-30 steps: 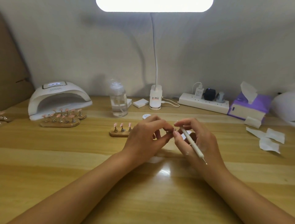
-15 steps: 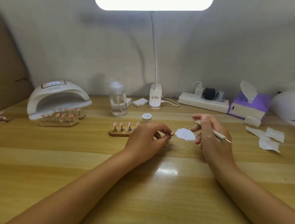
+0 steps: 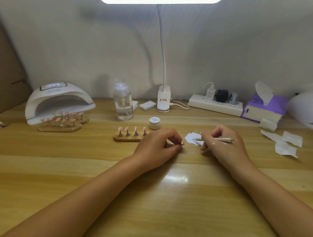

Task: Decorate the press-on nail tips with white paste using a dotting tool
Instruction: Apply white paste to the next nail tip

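"Painted" jar point(image 3: 154, 120); right grip point(image 3: 225, 143) around dotting tool point(image 3: 218, 139) in white paste point(image 3: 192, 137); left grip point(image 3: 159, 143) curled, hold unclear.

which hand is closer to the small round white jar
Left. The left hand lies just in front of the small round white jar; the right hand is farther right.

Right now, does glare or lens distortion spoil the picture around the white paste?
Head view: the lamp is blown out at the top edge; a glare patch lies on the table nearer the camera, clear of the paste; the tool looks sharp; the far table edge bows.
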Tool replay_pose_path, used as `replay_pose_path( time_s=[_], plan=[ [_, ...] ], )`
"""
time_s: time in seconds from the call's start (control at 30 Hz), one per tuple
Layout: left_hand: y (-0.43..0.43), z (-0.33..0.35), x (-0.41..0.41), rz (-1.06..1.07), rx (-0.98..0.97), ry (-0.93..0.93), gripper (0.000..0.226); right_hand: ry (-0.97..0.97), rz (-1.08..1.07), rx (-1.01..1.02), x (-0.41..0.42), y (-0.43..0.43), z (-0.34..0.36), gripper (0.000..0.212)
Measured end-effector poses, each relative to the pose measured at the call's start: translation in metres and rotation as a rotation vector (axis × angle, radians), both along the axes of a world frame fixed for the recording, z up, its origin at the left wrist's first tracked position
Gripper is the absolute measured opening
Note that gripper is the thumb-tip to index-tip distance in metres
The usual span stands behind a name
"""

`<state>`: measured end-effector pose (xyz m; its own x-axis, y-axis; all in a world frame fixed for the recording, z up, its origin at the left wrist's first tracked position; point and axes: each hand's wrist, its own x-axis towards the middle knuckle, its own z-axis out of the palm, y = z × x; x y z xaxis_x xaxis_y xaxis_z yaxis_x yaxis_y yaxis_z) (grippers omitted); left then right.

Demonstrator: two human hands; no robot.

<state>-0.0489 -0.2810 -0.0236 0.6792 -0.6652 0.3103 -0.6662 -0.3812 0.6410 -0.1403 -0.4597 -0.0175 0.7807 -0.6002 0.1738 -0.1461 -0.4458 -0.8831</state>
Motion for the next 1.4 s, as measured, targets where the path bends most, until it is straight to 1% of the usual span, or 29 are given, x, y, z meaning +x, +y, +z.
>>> replay_pose_path(
  time_s=[0.07, 0.1, 0.2, 0.3, 0.43, 0.5, 0.6, 0.63, 0.7, 0.8, 0.83, 0.9, 1.03, 1.2, 1.4],
  plan=[
    [0.0, 0.0, 0.0, -0.002, -0.002, 0.006, 0.011, -0.032, -0.019, 0.023, 0.0, -0.001, 0.0, 0.021],
    [0.0, 0.001, 0.001, -0.004, -0.001, 0.006, 0.011, -0.042, -0.033, 0.004, 0.0, -0.001, 0.0, 0.02],
    [0.0, 0.001, 0.001, -0.011, 0.005, 0.007, 0.011, 0.006, -0.007, -0.067, -0.001, 0.002, 0.001, 0.025],
    [0.001, 0.001, 0.001, -0.017, 0.004, 0.003, 0.011, -0.019, -0.003, -0.007, -0.002, 0.002, 0.003, 0.024],
    [0.001, 0.0, 0.0, -0.018, -0.012, -0.001, 0.012, -0.016, 0.001, -0.058, -0.002, 0.004, 0.002, 0.023],
    [0.001, 0.001, 0.0, -0.014, -0.016, -0.014, 0.012, -0.091, -0.029, -0.071, -0.002, 0.005, 0.003, 0.02],
    [0.002, 0.001, -0.001, -0.01, -0.014, -0.036, 0.012, -0.291, -0.059, -0.089, -0.006, 0.009, 0.008, 0.019],
    [0.002, 0.001, -0.001, -0.008, -0.01, -0.042, 0.012, -0.335, -0.044, -0.068, -0.007, 0.011, 0.011, 0.017],
    [0.001, 0.001, -0.001, -0.004, -0.004, -0.054, 0.013, -0.365, 0.0, 0.048, -0.008, 0.017, 0.013, 0.017],
    [0.001, 0.002, -0.002, -0.003, -0.008, -0.066, 0.014, -0.315, 0.062, 0.331, -0.008, 0.028, 0.011, 0.025],
    [0.001, 0.002, -0.002, -0.003, -0.01, -0.066, 0.016, -0.295, 0.075, 0.381, -0.008, 0.031, 0.01, 0.023],
    [0.001, 0.002, -0.002, -0.003, -0.014, -0.069, 0.019, -0.271, 0.092, 0.419, -0.008, 0.034, 0.009, 0.018],
    [0.001, 0.003, -0.002, -0.005, -0.02, -0.096, 0.027, -0.243, 0.102, 0.432, -0.006, 0.036, 0.01, 0.016],
    [0.001, 0.002, -0.003, -0.009, -0.018, -0.11, 0.018, -0.208, 0.081, 0.366, -0.007, 0.036, 0.009, 0.02],
    [0.001, 0.003, -0.004, -0.018, -0.024, -0.119, 0.021, -0.171, 0.087, 0.301, -0.006, 0.036, 0.007, 0.019]
  ],
)
